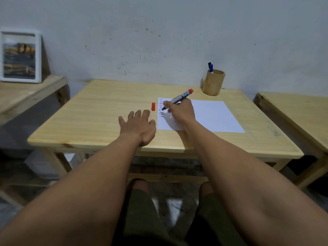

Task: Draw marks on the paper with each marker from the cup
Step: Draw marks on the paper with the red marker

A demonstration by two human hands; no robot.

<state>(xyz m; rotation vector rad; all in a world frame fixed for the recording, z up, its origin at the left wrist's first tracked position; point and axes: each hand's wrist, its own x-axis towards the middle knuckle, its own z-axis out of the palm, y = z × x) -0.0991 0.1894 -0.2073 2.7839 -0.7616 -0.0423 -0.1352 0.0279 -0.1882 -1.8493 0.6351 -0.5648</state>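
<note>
A white sheet of paper (209, 116) lies on the wooden table (99, 112), with short red and blue marks in columns near its left edge. My right hand (181, 110) grips a red permanent marker (181, 98), its tip down on the paper by the marks. The marker's red cap (153, 106) lies on the table just left of the paper. My left hand (137, 126) rests flat on the table with fingers spread, close to the cap, holding nothing. A wooden cup (213, 82) at the back right holds a blue marker (211, 68) and a black one.
A framed picture (20, 56) leans against the wall on a second wooden table at the left. Another wooden table (298, 112) stands at the right. The grey wall runs right behind the table.
</note>
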